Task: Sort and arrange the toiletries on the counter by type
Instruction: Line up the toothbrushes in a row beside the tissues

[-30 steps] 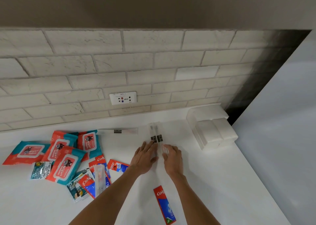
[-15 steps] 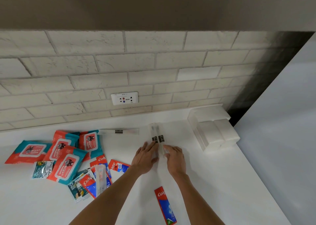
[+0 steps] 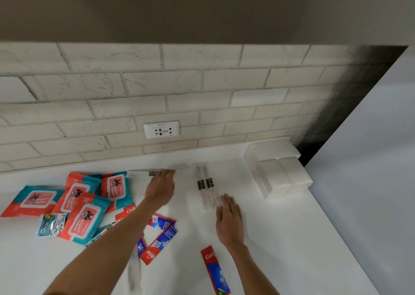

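Gathering wrapped toothbrushes into one group on the white desk [image 3: 280, 238]. Left hand [image 3: 160, 188] reaching toward the back of the desk, fingers extended and loosely spread, fingertips at a single wrapped toothbrush [image 3: 143, 173] lying crosswise near the wall; whether already touching or pinching, cannot tell through motion blur. Right hand [image 3: 229, 218] flat and open, palm down, fingertips beside the near end of two paired toothbrushes [image 3: 205, 187] lying side by side, pointing toward the wall. Wet-wipe packs [image 3: 78, 200] heaped at left; toothpaste boxes [image 3: 160, 238] scattered in front of them, one lone toothpaste box [image 3: 215, 270] near the right forearm; white tissue blocks [image 3: 280, 175] at far right.

To do well, probably: pinch the crosswise toothbrush by its middle, near the dark label, since a thin clear wrapper likely slides on a smooth surface; turn lengthwise in transit; lay just beside the pair, ends level. Keep the right hand as a stop against the pair, lest these roll apart on contact.
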Demonstrator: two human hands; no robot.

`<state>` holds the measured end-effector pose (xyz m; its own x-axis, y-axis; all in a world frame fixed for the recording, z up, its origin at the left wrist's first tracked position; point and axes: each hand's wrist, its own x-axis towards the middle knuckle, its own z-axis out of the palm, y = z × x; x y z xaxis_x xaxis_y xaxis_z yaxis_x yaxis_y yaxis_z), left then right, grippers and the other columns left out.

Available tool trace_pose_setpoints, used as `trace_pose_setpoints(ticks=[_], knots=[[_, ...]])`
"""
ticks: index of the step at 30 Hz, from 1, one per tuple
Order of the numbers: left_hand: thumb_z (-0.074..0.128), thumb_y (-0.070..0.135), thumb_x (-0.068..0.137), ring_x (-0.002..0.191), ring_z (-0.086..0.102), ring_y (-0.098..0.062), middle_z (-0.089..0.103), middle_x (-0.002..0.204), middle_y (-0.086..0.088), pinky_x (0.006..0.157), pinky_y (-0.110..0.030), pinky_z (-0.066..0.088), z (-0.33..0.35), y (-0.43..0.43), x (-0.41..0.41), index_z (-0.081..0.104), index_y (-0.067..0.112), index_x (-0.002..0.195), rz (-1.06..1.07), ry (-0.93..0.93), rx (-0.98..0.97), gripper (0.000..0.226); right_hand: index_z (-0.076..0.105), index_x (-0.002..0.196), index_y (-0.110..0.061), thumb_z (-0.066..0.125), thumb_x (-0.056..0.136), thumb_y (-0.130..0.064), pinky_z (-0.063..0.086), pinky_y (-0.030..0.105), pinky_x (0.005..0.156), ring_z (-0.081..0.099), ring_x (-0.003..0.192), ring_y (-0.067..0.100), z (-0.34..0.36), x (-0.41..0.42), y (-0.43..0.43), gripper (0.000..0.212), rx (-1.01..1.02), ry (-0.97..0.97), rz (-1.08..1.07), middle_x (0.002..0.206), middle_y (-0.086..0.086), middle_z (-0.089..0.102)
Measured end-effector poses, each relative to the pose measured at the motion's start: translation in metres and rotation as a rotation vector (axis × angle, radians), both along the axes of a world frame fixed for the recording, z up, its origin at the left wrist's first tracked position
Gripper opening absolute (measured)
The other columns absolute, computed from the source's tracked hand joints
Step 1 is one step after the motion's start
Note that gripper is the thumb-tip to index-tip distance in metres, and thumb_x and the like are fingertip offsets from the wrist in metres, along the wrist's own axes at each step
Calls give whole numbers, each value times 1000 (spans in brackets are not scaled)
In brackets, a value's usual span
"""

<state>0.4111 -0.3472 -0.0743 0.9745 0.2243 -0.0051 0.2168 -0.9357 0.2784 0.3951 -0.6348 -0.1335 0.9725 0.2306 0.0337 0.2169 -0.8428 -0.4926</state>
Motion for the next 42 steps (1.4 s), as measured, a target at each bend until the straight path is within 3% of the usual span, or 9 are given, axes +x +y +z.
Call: trace_pose_setpoints(ticks=[9, 13, 16, 20, 25, 28, 33, 38, 42], knots=[[64, 12, 94, 122, 59, -26, 60, 134, -8, 103, -38, 47, 0, 52, 1, 49, 16, 137, -39, 160, 275, 46, 28, 168, -24, 23, 115, -44, 10, 38, 135, 9, 164, 11, -5, -10, -4, 56, -81, 7, 19, 176, -5, 25], [63, 8, 93, 105, 61, -21, 58, 118, -4, 91, -33, 51, 2, 38, -9, 55, 16, 126, -78, 138, 283, 35, 27, 168, -25, 6, 109, -56, 11, 38, 135, 9, 164, 11, -3, -13, -2, 70, -92, 16, 19, 176, -6, 24], [61, 9, 95, 99, 62, -19, 61, 113, -2, 86, -31, 50, 3, 26, -13, 59, 17, 122, -82, 95, 264, 28, 28, 167, -25, 16, 112, -50, 13, 39, 135, 10, 164, 12, 3, -12, -3, 62, -56, 62, 22, 176, -6, 26], [58, 14, 99, 94, 63, -19, 63, 106, 0, 79, -30, 51, 9, 17, -16, 65, 18, 116, -67, 10, 195, 18, 42, 156, -27, 42, 112, -45, 44, 45, 122, 32, 160, 21, 23, -12, -1, 48, 114, 111, -52, 166, 1, 46], [62, 21, 100, 92, 65, -20, 64, 103, 4, 72, -37, 58, 26, -3, -31, 70, 21, 112, -100, -135, 71, 15, 59, 143, -25, 56, 109, -42, 56, 27, 106, 66, 127, 12, 69, -20, 9, 39, 337, 17, -104, 138, -5, 70], [60, 26, 101, 97, 64, -19, 65, 108, 6, 73, -37, 57, 43, -24, -49, 70, 24, 115, -164, -196, 23, 17, 64, 135, -25, 59, 107, -46, 57, 19, 95, 72, 110, 8, 94, -24, 15, 35, 526, 147, -145, 126, -5, 75], [68, 27, 98, 93, 67, -16, 69, 106, 8, 73, -31, 59, 63, -54, -79, 73, 27, 113, -282, -270, 42, 16, 73, 116, -21, 67, 101, -53, 66, 35, 89, 80, 87, 12, 120, -34, 24, 36, 861, 426, -213, 96, -4, 82], [76, 26, 92, 87, 68, -12, 70, 103, 9, 75, -27, 59, 68, -69, -104, 73, 28, 111, -351, -302, 78, 20, 76, 103, -12, 79, 96, -36, 67, 44, 87, 81, 87, 27, 123, -48, 22, 25, 999, 500, -247, 92, 3, 81], [67, 35, 98, 103, 64, -8, 66, 118, 14, 87, -24, 53, 80, -74, -111, 68, 31, 126, -325, -182, -45, 29, 76, 102, -13, 80, 96, -35, 68, 45, 85, 81, 90, 25, 124, -57, 15, 23, 964, 470, -191, 92, -2, 80]])
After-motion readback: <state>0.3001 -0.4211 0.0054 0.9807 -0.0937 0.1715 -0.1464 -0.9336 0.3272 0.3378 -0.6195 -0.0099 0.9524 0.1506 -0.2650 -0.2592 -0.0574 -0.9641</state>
